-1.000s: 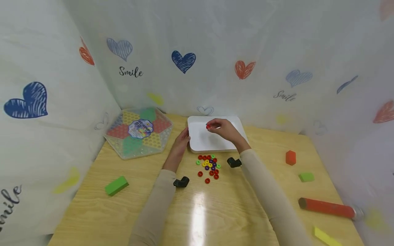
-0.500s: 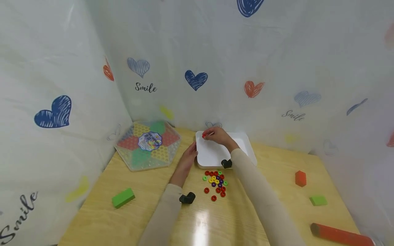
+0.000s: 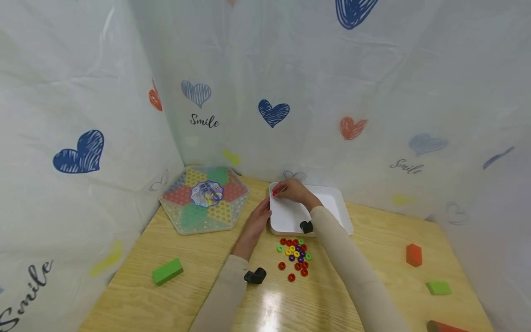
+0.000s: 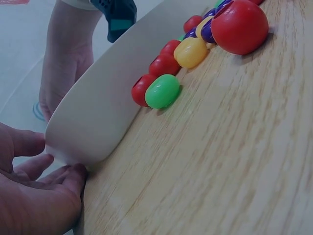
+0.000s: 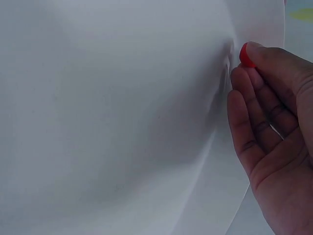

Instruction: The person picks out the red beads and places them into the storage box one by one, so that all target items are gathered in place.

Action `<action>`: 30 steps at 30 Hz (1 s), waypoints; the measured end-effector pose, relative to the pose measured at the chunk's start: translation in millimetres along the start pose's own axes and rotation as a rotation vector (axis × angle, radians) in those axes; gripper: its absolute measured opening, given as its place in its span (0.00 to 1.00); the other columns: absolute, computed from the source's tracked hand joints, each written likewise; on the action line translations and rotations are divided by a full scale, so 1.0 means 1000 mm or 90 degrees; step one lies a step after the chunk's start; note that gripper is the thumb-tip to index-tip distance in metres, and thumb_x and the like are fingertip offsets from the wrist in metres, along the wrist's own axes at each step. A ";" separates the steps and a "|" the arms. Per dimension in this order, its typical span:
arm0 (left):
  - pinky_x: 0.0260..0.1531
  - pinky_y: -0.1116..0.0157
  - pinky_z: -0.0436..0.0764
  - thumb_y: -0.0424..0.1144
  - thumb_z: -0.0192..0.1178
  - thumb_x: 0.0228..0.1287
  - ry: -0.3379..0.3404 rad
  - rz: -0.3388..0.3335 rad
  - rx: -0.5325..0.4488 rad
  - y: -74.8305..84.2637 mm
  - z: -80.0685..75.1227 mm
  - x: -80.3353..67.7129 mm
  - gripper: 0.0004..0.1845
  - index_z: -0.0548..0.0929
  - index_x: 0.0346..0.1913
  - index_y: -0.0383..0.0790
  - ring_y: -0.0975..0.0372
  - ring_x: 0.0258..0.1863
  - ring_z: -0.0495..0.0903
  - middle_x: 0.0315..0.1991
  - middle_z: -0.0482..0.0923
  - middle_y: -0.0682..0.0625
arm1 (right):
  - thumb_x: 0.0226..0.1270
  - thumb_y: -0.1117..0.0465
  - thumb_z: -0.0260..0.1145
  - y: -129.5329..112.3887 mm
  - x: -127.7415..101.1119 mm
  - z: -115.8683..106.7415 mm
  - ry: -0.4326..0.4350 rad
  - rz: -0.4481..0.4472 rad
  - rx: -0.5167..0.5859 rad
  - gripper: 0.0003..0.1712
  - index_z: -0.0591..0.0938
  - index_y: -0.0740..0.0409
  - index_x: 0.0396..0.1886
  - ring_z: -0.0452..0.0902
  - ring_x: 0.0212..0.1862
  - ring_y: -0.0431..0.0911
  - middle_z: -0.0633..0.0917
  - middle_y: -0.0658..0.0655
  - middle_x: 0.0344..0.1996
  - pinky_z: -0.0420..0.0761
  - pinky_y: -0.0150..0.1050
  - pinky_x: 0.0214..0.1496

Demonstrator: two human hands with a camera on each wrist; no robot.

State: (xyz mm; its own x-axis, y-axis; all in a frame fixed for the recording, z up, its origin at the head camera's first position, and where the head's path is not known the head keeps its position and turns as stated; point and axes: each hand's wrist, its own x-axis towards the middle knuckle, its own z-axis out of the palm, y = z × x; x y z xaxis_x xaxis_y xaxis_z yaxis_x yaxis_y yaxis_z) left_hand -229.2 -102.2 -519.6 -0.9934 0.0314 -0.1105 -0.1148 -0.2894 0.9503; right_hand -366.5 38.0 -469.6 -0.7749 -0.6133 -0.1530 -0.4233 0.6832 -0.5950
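Observation:
My right hand (image 3: 292, 191) reaches over the far left corner of a white tray (image 3: 284, 222). Its thumb and fingertips pinch a small red ring bead (image 5: 246, 55), close to the tray's wall. Against the outside of the tray's left edge rests my left hand (image 3: 258, 222); in the left wrist view its fingertips touch the outer wall low at a corner. Just in front of the tray lie red, yellow, purple and green ring beads (image 3: 292, 277), loosely clustered on the wooden table.
A hexagonal board-game box (image 3: 207, 198) lies behind the left hand. A green block (image 3: 168, 272) is at left. At right sit a red block (image 3: 414, 255), a green block (image 3: 439, 288) and a red cylinder (image 3: 444, 326). A white printed curtain (image 3: 307, 138) borders the table.
My right hand has moved left across the tray to its far left corner with the red bead. The left hand stays at the tray's edge. The head view has shifted.

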 end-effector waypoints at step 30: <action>0.73 0.59 0.53 0.29 0.42 0.74 0.009 -0.010 -0.004 0.003 -0.001 0.010 0.28 0.55 0.75 0.37 0.55 0.74 0.53 0.75 0.54 0.42 | 0.66 0.57 0.66 -0.020 -0.098 -0.035 0.032 -0.035 0.034 0.19 0.82 0.54 0.55 0.81 0.49 0.44 0.83 0.55 0.54 0.82 0.42 0.51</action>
State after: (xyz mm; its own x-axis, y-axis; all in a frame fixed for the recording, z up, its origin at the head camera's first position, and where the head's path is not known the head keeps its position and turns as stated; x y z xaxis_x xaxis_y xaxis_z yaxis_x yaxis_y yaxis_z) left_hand -239.2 -103.5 -518.4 -0.9914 0.0225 -0.1293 -0.1302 -0.2950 0.9466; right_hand -298.8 97.9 -415.0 -0.7746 -0.6275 -0.0793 -0.4410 0.6257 -0.6435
